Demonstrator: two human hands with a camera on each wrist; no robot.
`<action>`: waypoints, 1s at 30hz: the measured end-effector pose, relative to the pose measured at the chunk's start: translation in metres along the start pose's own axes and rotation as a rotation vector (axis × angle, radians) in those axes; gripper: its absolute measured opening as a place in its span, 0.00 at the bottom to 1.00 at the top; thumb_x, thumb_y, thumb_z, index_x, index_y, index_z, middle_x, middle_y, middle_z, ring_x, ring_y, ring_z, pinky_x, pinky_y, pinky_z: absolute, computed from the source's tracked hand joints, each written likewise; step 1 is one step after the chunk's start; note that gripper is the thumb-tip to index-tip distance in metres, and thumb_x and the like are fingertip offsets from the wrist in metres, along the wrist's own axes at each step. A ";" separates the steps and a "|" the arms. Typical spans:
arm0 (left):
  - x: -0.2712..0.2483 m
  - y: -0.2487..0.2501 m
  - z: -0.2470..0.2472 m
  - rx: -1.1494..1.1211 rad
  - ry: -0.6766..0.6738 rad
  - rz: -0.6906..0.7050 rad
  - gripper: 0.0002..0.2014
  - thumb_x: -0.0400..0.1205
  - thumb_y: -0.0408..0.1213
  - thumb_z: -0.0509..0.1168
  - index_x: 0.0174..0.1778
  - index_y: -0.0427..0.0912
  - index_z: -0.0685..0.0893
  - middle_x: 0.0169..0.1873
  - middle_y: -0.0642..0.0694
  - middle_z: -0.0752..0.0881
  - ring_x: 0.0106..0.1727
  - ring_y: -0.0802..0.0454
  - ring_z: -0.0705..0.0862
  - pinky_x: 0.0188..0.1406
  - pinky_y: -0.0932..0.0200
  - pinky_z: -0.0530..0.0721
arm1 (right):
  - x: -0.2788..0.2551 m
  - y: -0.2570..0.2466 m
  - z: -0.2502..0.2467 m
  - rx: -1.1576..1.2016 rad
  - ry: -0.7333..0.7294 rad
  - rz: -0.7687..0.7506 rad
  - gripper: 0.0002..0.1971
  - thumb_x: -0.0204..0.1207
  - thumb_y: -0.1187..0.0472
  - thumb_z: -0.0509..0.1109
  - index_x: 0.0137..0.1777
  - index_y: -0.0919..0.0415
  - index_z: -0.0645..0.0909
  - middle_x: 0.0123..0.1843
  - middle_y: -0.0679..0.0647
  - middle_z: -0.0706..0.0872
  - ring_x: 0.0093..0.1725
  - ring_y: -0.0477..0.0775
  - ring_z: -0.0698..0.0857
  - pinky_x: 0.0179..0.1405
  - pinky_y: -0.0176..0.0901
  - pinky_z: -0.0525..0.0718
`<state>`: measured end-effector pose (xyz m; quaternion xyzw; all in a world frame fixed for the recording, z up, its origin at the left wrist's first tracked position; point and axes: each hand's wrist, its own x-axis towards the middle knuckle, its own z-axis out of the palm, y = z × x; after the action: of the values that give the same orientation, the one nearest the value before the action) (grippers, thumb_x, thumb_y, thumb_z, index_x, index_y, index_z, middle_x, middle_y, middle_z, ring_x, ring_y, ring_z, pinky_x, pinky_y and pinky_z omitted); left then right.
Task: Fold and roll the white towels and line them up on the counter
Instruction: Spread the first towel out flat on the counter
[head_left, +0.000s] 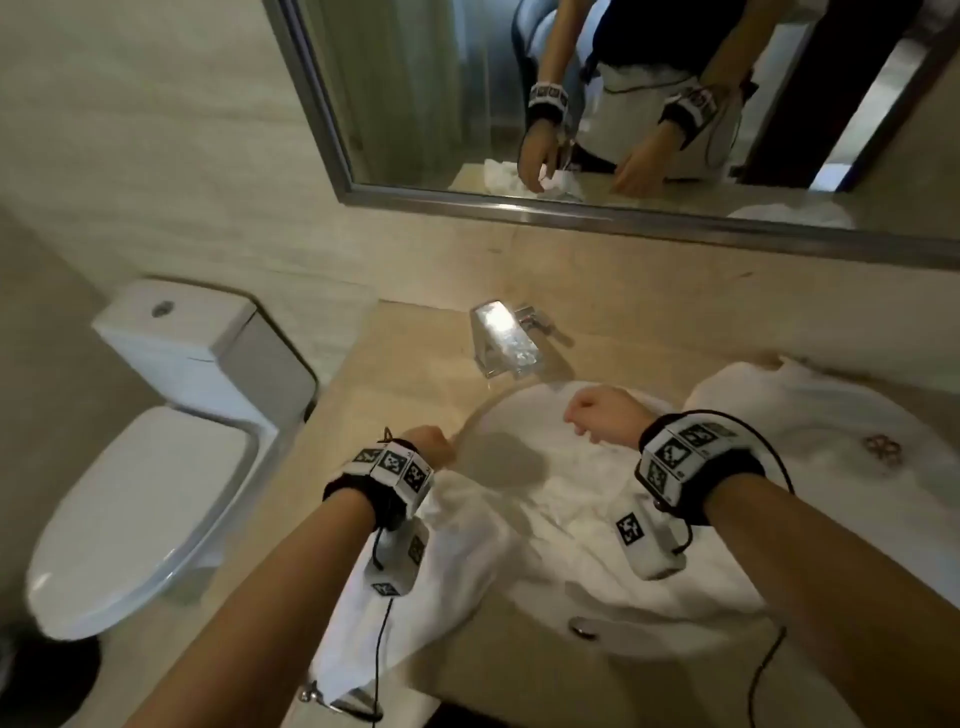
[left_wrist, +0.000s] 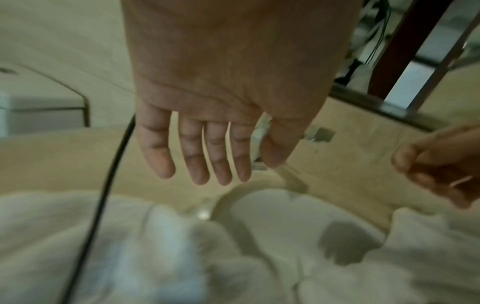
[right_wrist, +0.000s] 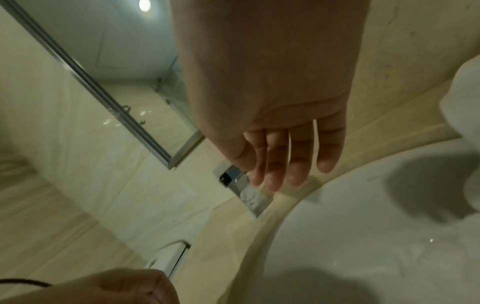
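Note:
One white towel (head_left: 524, 525) lies crumpled over the round sink (head_left: 524, 410) and hangs over the counter's front edge at the left. In the left wrist view this towel (left_wrist: 124, 251) fills the bottom. A second white towel (head_left: 810, 421), with a small emblem, is bunched on the counter to the right. My left hand (head_left: 434, 444) hovers over the sink's left rim, fingers (left_wrist: 200, 164) straight and holding nothing. My right hand (head_left: 597, 415) hangs above the basin near the tap, its fingers (right_wrist: 275, 168) loosely extended and holding nothing.
A chrome faucet (head_left: 501, 338) stands behind the sink on the beige counter (head_left: 395, 374). A white toilet (head_left: 156, 467) sits to the left. A framed mirror (head_left: 623, 104) hangs on the wall above. Cables run from both wrist bands.

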<state>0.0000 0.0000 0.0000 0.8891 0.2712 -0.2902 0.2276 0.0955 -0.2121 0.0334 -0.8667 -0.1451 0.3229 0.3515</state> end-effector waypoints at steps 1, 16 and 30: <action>0.000 -0.011 0.004 0.084 0.002 -0.027 0.19 0.81 0.40 0.61 0.64 0.32 0.79 0.61 0.37 0.83 0.63 0.39 0.81 0.58 0.51 0.79 | 0.003 -0.001 0.008 -0.030 -0.033 0.003 0.06 0.80 0.65 0.61 0.44 0.63 0.79 0.34 0.52 0.79 0.31 0.47 0.76 0.29 0.33 0.74; -0.029 -0.050 0.014 0.319 -0.042 -0.058 0.16 0.83 0.35 0.57 0.64 0.33 0.79 0.62 0.37 0.83 0.62 0.41 0.82 0.57 0.55 0.80 | 0.010 -0.030 0.092 -0.568 -0.335 -0.136 0.28 0.80 0.60 0.64 0.79 0.61 0.62 0.77 0.60 0.70 0.74 0.60 0.72 0.70 0.44 0.71; -0.094 -0.005 -0.053 -0.002 -0.146 0.133 0.20 0.82 0.29 0.54 0.70 0.41 0.71 0.62 0.36 0.78 0.55 0.37 0.81 0.41 0.56 0.79 | 0.001 -0.072 0.093 -0.489 -0.335 -0.317 0.11 0.73 0.66 0.67 0.54 0.63 0.74 0.51 0.62 0.83 0.53 0.60 0.82 0.45 0.44 0.76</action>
<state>-0.0468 0.0007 0.0980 0.8813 0.1945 -0.3384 0.2664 0.0326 -0.1129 0.0328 -0.8267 -0.4072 0.3579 0.1504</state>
